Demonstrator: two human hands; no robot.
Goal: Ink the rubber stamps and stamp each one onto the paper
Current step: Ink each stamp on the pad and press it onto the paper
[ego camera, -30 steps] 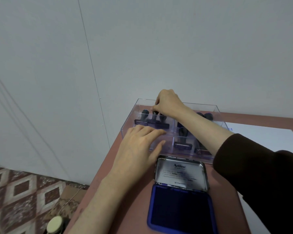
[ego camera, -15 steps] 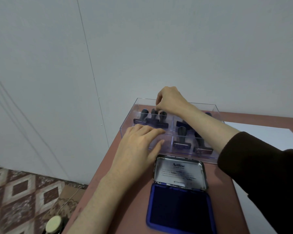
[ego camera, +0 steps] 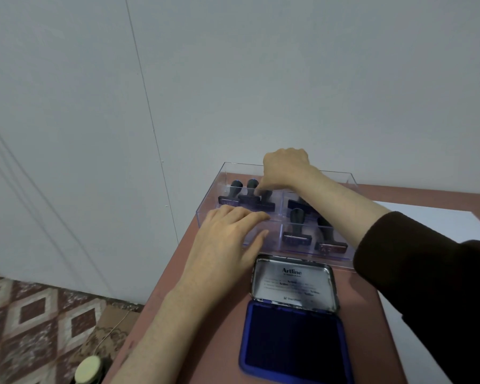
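A clear plastic tray [ego camera: 351, 180] with compartments stands at the table's far edge. Its back left compartment holds three dark stamps in a row: a left stamp [ego camera: 230, 194], a middle stamp [ego camera: 250, 190] and a right stamp [ego camera: 267, 204]. My right hand [ego camera: 286, 167] reaches in from above and its fingertips pinch the right stamp's handle. My left hand [ego camera: 230, 239] rests flat on the tray's front left part. Two more stamps [ego camera: 297, 231] stand in the front right compartment. The open blue ink pad [ego camera: 291, 345] lies in front of the tray. White paper [ego camera: 432, 220] lies to the right.
The ink pad's metal lid [ego camera: 291, 284] leans up against the tray's front wall. The reddish table [ego camera: 205, 328] ends at its left edge, over a patterned floor where a cream-capped bottle [ego camera: 89, 372] stands. A plain wall rises right behind the tray.
My right hand has lifted a little and shifted from over the row of stamps to the right stamp's handle. My left hand has stayed on the tray.
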